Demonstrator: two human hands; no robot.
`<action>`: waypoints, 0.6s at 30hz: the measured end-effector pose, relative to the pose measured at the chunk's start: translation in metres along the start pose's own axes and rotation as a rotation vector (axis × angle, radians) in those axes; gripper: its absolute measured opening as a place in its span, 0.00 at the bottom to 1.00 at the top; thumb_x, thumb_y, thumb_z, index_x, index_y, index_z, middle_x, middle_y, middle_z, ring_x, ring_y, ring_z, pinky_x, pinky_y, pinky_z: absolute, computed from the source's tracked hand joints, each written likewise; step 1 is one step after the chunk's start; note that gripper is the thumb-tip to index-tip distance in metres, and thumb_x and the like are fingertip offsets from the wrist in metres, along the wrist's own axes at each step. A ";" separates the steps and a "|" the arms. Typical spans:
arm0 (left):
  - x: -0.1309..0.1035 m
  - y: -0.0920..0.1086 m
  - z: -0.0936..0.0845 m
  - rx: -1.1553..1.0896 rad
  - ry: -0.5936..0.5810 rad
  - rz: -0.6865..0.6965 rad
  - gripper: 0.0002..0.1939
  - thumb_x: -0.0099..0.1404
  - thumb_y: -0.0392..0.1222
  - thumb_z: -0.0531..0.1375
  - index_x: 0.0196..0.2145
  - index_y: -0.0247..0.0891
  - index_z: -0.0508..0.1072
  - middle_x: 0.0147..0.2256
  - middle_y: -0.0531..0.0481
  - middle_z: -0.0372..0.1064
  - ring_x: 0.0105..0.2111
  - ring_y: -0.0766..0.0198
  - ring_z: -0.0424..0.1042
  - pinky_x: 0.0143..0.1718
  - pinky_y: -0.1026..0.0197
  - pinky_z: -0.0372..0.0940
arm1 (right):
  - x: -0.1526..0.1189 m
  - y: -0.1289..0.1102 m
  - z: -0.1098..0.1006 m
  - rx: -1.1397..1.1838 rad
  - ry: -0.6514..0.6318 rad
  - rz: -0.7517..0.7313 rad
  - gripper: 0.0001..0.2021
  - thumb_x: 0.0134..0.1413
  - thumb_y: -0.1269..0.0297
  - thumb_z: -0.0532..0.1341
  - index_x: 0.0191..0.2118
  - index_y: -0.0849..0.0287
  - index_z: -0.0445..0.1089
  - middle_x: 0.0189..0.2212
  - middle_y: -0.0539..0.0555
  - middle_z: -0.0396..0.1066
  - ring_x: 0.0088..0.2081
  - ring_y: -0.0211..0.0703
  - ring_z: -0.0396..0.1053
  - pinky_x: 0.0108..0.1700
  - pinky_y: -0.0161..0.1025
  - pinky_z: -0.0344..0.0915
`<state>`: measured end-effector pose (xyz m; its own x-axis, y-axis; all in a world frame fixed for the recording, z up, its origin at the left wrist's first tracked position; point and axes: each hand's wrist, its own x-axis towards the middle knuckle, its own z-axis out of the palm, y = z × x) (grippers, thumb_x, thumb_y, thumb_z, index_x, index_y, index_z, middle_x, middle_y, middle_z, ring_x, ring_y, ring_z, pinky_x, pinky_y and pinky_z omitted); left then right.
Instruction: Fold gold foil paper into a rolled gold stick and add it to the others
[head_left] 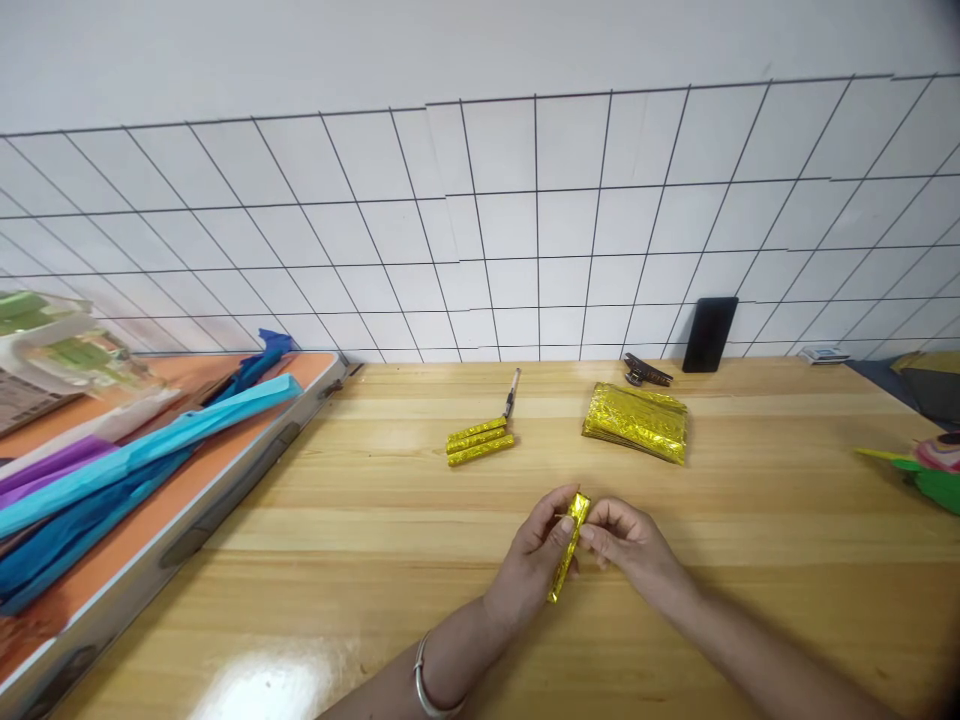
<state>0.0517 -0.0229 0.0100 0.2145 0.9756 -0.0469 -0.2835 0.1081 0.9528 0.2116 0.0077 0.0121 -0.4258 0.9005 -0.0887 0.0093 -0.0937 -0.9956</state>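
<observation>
A narrow folded strip of shiny gold foil paper (564, 563) is held slantwise above the wooden table, near its front. My left hand (541, 548) grips it, with the thumb lying across its face. From the other side my right hand (628, 545) pinches at the strip's upper right edge with thumb and forefinger. Beyond my hands, several similar gold strips (480, 443) lie side by side. To their right rests a stack of gold foil sheets (637, 422).
A pen (512, 392) touches the gold strips. Behind the foil stack are a dark claw clip (646, 371) and a black phone (710, 335) leaning on the tiled wall. An orange-topped tray (315, 375) with coloured paper fills the left. A colourful item (937, 485) sits far right.
</observation>
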 end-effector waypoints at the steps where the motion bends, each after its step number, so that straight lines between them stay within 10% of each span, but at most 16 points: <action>1: 0.000 -0.001 0.000 -0.004 -0.003 0.009 0.25 0.63 0.53 0.56 0.56 0.43 0.60 0.47 0.44 0.62 0.33 0.66 0.66 0.28 0.64 0.67 | 0.000 0.000 0.000 0.000 0.001 -0.002 0.16 0.49 0.51 0.63 0.27 0.59 0.63 0.24 0.46 0.63 0.23 0.33 0.59 0.26 0.33 0.58; 18: 0.001 0.003 -0.001 -0.088 -0.077 0.029 0.21 0.64 0.48 0.57 0.53 0.40 0.63 0.42 0.45 0.65 0.36 0.62 0.68 0.28 0.65 0.66 | 0.001 -0.003 -0.007 0.098 0.100 -0.132 0.12 0.52 0.57 0.62 0.40 0.55 0.64 0.28 0.48 0.68 0.26 0.35 0.64 0.30 0.35 0.62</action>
<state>0.0503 -0.0219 0.0121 0.2755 0.9613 0.0071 -0.3712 0.0996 0.9232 0.2178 0.0123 0.0145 -0.3252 0.9450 0.0345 -0.1306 -0.0088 -0.9914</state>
